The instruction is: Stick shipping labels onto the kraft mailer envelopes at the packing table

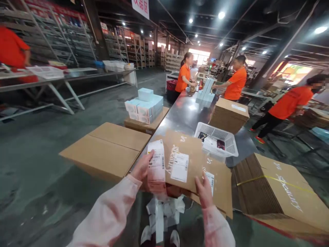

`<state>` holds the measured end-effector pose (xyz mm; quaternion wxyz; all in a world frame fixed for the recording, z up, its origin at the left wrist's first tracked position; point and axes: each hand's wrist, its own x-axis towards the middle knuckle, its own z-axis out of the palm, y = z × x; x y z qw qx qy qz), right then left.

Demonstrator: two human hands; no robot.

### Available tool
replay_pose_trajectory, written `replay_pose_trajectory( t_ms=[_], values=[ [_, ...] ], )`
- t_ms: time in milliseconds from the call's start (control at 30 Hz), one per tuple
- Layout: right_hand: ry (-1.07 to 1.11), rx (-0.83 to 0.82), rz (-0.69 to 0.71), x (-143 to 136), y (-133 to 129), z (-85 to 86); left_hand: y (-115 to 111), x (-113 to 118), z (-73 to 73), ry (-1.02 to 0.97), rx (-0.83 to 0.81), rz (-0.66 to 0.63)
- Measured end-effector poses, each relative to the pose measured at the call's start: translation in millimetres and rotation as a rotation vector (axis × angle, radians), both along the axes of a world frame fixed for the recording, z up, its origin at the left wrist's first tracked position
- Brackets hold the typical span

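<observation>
A flat brown cardboard piece (pixel 193 151) with white lettering and a white label (pixel 180 167) on it lies at the near end of the metal table. My left hand (pixel 144 165) is closed on a strip of printed labels (pixel 156 163), which hangs down at the cardboard's left side. At the lower right edge of the labelled cardboard, my right hand (pixel 204 188) has its fingers closed on that edge. Under it lies a second cardboard piece (pixel 222 185), whose own label partly shows beside my right hand.
A white basket (pixel 232 144) with small items stands beyond the cardboard. Bundled flat cartons (pixel 285 192) are at right, a large closed box (pixel 110 140) at left. Light blue boxes (pixel 146 106) sit behind. People in orange shirts stand further off. Pale paper strips hang near my feet.
</observation>
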<state>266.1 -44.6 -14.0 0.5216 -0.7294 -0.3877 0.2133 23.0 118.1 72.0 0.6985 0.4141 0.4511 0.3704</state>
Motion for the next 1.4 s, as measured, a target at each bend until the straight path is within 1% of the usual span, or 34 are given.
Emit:
replay_pose_trajectory(
  t_ms=[67,133,167,200,233,267,300,367,400,433,467,500,533,567,633,733,800,867,933,967,1000,1100,1167,1267,1300,1333,1367,1400],
  values=[
    [0.043,0.003,-0.127,40,-37,11.9,-20,4,9.9,-0.152,-0.046,-0.045],
    [0.013,-0.084,-0.262,72,-64,26.3,-43,6,17.3,-0.202,-0.041,-0.100],
    [-0.027,-0.154,-0.316,79,-71,34.5,-55,6,19.4,-0.215,-0.028,-0.126],
    [-0.059,-0.225,-0.336,78,-73,43.2,-68,5,20.3,-0.223,-0.012,-0.152],
    [-0.062,-0.277,-0.311,69,-70,52.2,-80,4,20.0,-0.225,0.004,-0.176],
    [-0.021,-0.298,-0.214,53,-63,61.0,-92,3,18.4,-0.229,0.015,-0.201],
    [0.060,-0.282,-0.058,30,-53,69.1,-102,1,15.8,-0.235,0.019,-0.228],
    [0.310,-0.154,0.287,-25,-31,81.3,-118,-3,8.8,-0.245,0.041,-0.306],
    [0.419,-0.079,0.345,-51,-22,84.7,-123,-5,5.2,-0.249,0.064,-0.344],
    [0.504,-0.017,0.364,-75,-14,86.3,-125,-8,2.0,-0.253,0.090,-0.358],
    [0.549,0.017,0.351,-94,-9,86.0,-125,-11,-0.5,-0.256,0.116,-0.347],
    [0.556,0.021,0.348,-107,-6,84.5,-123,-14,-2.3,-0.253,0.135,-0.305],
    [0.533,-0.004,0.394,-116,-4,82.2,-120,-17,-3.4,-0.238,0.143,-0.239],
    [0.488,-0.040,0.467,-119,-1,79.9,-117,-19,-4.4,-0.209,0.141,-0.166],
    [0.361,-0.100,0.582,-116,6,77.5,-112,-23,-6.9,-0.116,0.118,-0.060],
    [0.123,-0.134,0.614,-105,24,82.1,-111,-20,-16.4,0.012,0.098,0.038],
    [-0.008,-0.144,0.662,-102,34,86.3,-112,-15,-26.3,0.061,0.104,0.141],
    [-0.053,-0.140,0.683,-102,44,86.1,-110,-9,-36.3,0.090,0.104,0.260],
    [-0.051,-0.108,0.666,-102,58,79.0,-102,-5,-44.7,0.078,0.085,0.315],
    [-0.063,-0.083,0.640,-100,68,73.3,-97,-4,-48.3,0.040,0.063,0.301],
    [-0.092,-0.056,0.600,-97,81,66.6,-92,-4,-52.0,-0.019,0.025,0.246],
    [-0.234,-0.035,0.419,-82,128,46.3,-84,-11,-67.6,-0.215,-0.133,-0.015],
    [-0.314,-0.079,0.305,-70,158,36.6,-91,-21,-84.4,-0.246,-0.215,-0.120],
    [-0.423,-0.147,0.181,-62,187,29.3,-117,-47,-112.4,-0.195,-0.251,-0.172],
    [-0.505,-0.182,0.178,-63,192,28.0,-127,-57,-118.9,-0.178,-0.245,-0.201],
    [-0.608,-0.227,0.213,-65,194,26.8,-136,-67,-122.3,-0.167,-0.232,-0.245],
    [-0.724,-0.277,0.283,-70,194,25.3,-143,-77,-122.0,-0.161,-0.214,-0.301],
    [-0.836,-0.326,0.377,-76,191,23.6,-147,-86,-117.6,-0.154,-0.195,-0.353]
  ],
)
